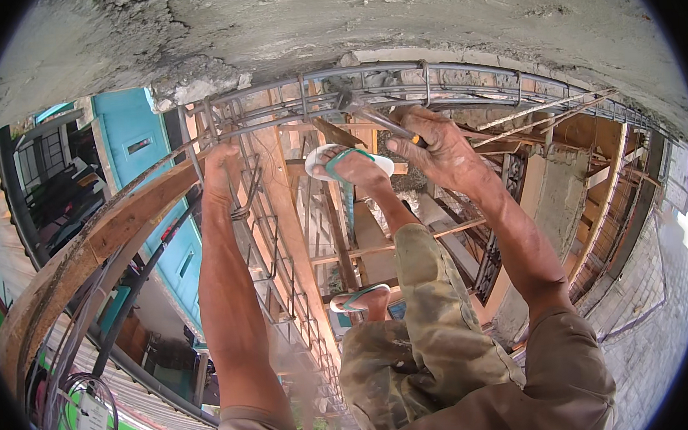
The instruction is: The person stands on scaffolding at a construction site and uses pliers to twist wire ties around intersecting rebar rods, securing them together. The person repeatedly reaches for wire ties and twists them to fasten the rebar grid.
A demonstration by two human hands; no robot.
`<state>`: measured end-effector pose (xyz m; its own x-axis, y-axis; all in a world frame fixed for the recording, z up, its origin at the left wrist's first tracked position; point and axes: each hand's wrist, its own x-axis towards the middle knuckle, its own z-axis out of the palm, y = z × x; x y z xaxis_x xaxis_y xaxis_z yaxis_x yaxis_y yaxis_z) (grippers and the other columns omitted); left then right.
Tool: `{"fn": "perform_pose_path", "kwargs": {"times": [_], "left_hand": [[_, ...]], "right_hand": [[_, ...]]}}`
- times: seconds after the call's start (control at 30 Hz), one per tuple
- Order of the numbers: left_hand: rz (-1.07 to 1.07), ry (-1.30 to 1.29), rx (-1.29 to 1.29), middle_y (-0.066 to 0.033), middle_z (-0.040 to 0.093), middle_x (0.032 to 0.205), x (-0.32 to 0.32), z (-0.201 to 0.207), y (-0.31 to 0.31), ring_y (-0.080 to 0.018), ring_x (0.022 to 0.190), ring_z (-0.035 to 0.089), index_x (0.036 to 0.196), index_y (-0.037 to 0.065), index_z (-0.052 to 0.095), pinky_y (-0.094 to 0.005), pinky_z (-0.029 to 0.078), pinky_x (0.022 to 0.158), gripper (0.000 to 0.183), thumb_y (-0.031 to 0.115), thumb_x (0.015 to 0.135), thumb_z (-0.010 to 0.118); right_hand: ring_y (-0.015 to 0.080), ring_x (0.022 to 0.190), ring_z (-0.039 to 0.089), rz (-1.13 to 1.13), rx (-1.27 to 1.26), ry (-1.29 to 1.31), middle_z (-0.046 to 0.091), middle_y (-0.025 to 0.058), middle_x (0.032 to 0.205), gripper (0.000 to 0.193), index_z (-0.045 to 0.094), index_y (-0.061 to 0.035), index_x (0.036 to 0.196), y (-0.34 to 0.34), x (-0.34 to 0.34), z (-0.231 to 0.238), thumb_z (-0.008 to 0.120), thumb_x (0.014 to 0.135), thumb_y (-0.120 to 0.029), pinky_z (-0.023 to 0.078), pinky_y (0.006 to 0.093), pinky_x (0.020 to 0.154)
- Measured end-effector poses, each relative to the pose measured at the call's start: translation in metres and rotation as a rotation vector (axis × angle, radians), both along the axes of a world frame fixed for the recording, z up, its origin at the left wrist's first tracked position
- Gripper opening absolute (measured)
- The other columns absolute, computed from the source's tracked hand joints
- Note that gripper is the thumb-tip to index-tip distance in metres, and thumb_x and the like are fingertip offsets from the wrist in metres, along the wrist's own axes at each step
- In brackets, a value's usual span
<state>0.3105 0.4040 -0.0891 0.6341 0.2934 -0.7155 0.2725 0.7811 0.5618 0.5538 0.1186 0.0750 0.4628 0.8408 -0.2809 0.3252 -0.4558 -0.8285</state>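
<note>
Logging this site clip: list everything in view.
hammer: 1, grey with dark grip, upper centre
rebar cages: 2 nearby, grey, across top and down centre-left
concrete: 1 mass, grey, top edge
long timber beam: 1, brown, left
timber framing: several pieces, brown, below
door-like panels: at least 2, turquoise, left
coiled cable: 1, black, lower left
brick-patterned surface: 1, pale grey, right
sandals: 2, white with green straps, centre
trousers: 1 pair, camouflage, lower centre
sleeves: 2, brown, lower edge
right hand: 1, bare, gripping hammer
left hand: 1, bare, at cage join, grip unclear
</note>
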Motion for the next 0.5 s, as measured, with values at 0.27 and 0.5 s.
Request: {"fn": "perform_pose_path", "kwargs": {"times": [0.27, 0.5], "left_hand": [[0.012, 0.032, 0.058, -0.0074, 0.056, 0.112, 0.022, 0.023, -0.009, -0.0237, 0.107, 0.048, 0.101, 0.003, 0.060, -0.0373, 0.032, 0.096, 0.040, 0.026, 0.068, 0.062], [0.047, 0.036, 0.076, -0.0050, 0.055, 0.101, 0.003, 0.003, -0.004, -0.0217, 0.099, 0.047, 0.096, 0.004, 0.060, -0.0362, 0.034, 0.091, 0.035, 0.024, 0.068, 0.062]], "right_hand": [[0.0355, 0.104, 0.058, 0.106, -0.403, 0.186, 0.058, 0.0158, 0.118, 0.041, 0.053, -0.0166, 0.130, 0.024, -0.095, -0.161, 0.058, 0.089, -0.019, 0.045, 0.0428, 0.094], [0.0316, 0.124, 0.045, 0.455, -0.134, -0.217, 0.042, 0.0163, 0.137, 0.060, 0.049, -0.0158, 0.135, -0.021, -0.110, -0.085, 0.063, 0.078, -0.002, 0.042, 0.0445, 0.100]]}}
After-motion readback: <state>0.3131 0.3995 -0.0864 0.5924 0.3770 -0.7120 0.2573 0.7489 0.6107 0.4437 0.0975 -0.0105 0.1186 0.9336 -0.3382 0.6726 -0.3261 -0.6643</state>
